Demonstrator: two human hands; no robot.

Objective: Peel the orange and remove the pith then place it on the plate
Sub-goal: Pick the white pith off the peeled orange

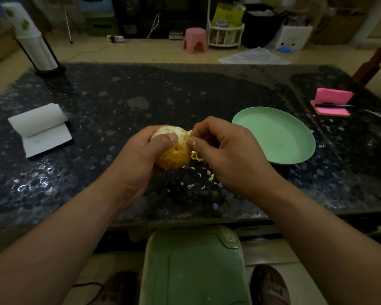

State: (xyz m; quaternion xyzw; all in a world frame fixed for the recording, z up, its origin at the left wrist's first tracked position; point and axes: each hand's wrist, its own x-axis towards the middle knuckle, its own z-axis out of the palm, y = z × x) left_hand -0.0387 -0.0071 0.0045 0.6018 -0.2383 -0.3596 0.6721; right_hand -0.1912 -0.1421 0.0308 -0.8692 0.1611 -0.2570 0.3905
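Dark speckled stone tabletop (pixel 119 95), glossy, fills the middle of the frame; tiled floor and household clutter lie beyond it along the top edge.

Orange (pixel 174 155): dead centre of the frame, held up off the table. We see no rind on the side facing us. Its upper half is pale and matte under a coat of white pith (pixel 182 134); the lower half shows bright orange flesh with segment lines. Small yellowish scraps (pixel 210 178) are scattered on the stone just below and to the right of the fruit.

Left hand (pixel 141 155): comes in from the lower left, forearm bare. The fingers are curled round the far side of the orange and the thumb is laid across its top, so the fruit sits gripped in the palm.

Right hand (pixel 227 155): comes in from the lower right, knuckles up. Thumb and fingertips are drawn together at the fruit's upper right side, pinching the pith there. We cannot make out how large a piece is between them.

Green plate (pixel 277 137): right of centre, flat on the table, near the right hand but apart from it.

Also noted: an open notepad (pixel 40 128) at the left; a pink pad (pixel 332 102) at the right edge; a stack of cups (pixel 31 36) in the upper left; a pink stool (pixel 195 39) at the top centre.
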